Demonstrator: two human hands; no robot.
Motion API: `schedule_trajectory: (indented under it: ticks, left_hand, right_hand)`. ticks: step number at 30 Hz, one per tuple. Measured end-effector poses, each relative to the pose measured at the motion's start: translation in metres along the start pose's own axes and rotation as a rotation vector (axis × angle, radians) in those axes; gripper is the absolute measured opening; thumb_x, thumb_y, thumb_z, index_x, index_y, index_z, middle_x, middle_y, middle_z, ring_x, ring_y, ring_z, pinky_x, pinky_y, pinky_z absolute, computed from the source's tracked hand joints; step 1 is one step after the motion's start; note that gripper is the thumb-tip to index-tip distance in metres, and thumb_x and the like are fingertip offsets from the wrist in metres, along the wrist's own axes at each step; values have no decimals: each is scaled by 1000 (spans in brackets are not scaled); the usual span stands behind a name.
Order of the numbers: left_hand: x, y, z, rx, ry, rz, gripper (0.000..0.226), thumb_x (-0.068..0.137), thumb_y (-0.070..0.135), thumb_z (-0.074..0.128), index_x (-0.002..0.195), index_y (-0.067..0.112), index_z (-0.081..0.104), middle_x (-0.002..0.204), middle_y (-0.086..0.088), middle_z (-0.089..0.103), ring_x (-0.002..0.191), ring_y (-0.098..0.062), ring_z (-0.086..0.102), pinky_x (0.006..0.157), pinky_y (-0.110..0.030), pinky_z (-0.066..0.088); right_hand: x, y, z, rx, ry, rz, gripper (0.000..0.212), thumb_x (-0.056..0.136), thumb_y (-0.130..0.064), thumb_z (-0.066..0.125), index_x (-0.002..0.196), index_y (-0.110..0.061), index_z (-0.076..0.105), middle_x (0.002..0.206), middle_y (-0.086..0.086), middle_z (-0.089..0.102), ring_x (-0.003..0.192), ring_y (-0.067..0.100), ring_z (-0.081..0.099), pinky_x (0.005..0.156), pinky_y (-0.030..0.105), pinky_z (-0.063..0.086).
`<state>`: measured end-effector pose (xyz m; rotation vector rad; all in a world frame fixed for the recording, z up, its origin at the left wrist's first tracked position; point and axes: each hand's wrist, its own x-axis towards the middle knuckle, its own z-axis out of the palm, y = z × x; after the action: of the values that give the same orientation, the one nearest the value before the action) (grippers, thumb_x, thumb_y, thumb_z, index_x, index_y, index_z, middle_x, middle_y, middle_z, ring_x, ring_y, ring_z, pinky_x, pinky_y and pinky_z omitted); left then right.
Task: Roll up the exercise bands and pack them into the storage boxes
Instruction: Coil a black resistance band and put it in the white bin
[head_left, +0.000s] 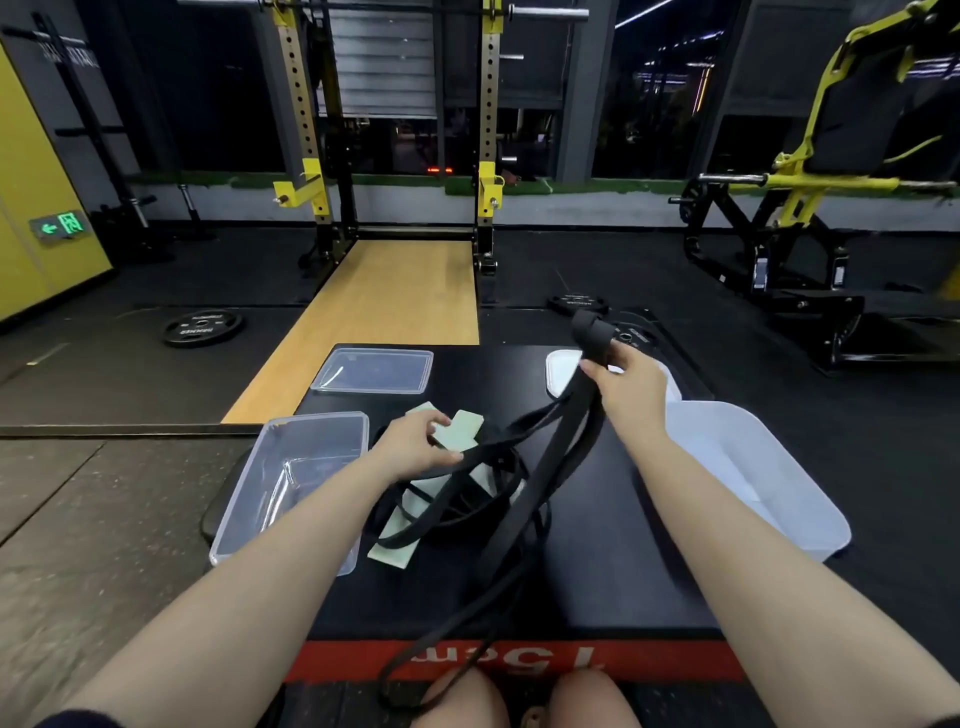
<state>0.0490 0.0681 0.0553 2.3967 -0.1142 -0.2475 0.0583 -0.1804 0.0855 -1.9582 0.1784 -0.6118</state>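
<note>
I have one view only, from the camera on the person's head. It looks forward and steeply down over both forearms onto the black surface (613, 525), which sits close and fills the lower middle of the picture. Its wide lens also takes in the gym floor (104, 499) and the squat rack (395, 171) far ahead, bent at the edges.

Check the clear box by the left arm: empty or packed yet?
Empty. Through the clear box only its bare bottom shows; the black bands lie outside it on the mat.
</note>
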Motion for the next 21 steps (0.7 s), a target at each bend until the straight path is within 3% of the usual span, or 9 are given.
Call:
schedule_trajectory:
  ticks: [4,7,12,15,18,21]
  left_hand:
    - [3,-21,13,178,-48,-45,53,89,19,61,137,12,41,140,-6,47,127,-21,45,96,-23,36]
    - [8,-34,21,275,-58,-103,49,91,17,54,138,12,38,134,-11,50,116,-25,51,90,-27,39]
    - [13,-55,32,247,-152,-195,83,83,41,66,146,12,22,143,-11,39,128,-26,44,100,-29,38]
    - [14,-62,37,330,-198,-212,96,74,39,76,147,16,18,141,-13,36,129,-29,41,104,-33,39]
    - [15,-61,36,436,-137,-184,77,76,29,74,139,17,33,129,-12,43,116,-29,50,93,-34,46]
    - [14,-56,36,525,-61,-131,55,82,21,65,131,19,41,119,-8,53,107,-26,56,77,-30,45]
  right_hand:
    - [-1,33,1,-328,-46,-35,19,87,-17,60,105,-19,67,92,-1,69,85,22,60,68,28,39]
    - [-4,57,5,-572,-142,-35,13,90,-20,52,100,-17,61,82,2,66,74,28,60,65,34,49]
    - [-12,87,15,-800,-277,42,28,91,-18,53,117,-12,50,107,11,64,96,34,60,77,37,47]
    - [-13,97,23,-746,-357,148,56,87,-21,63,134,-8,36,128,14,52,113,34,54,84,39,45]
    - [-14,98,26,-726,-412,145,84,88,-24,64,149,-9,9,149,13,29,129,33,41,96,42,41]
    - [-16,94,31,-695,-454,71,83,89,-26,64,150,-12,10,157,7,16,138,29,30,106,39,34]
